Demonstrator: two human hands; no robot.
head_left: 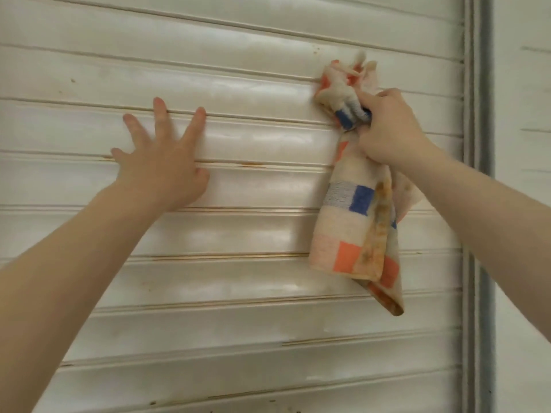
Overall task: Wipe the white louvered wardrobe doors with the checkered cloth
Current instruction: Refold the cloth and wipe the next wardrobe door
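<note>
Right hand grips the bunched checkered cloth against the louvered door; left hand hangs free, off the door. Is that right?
Not quite. The head view shows the left hand flat on the louvered door, fingers spread, not hanging free. The right hand does grip the checkered cloth against it.

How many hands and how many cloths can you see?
Hands: 2, the left hand and the right hand
Cloths: 1, the cloth
Total: 3
</note>
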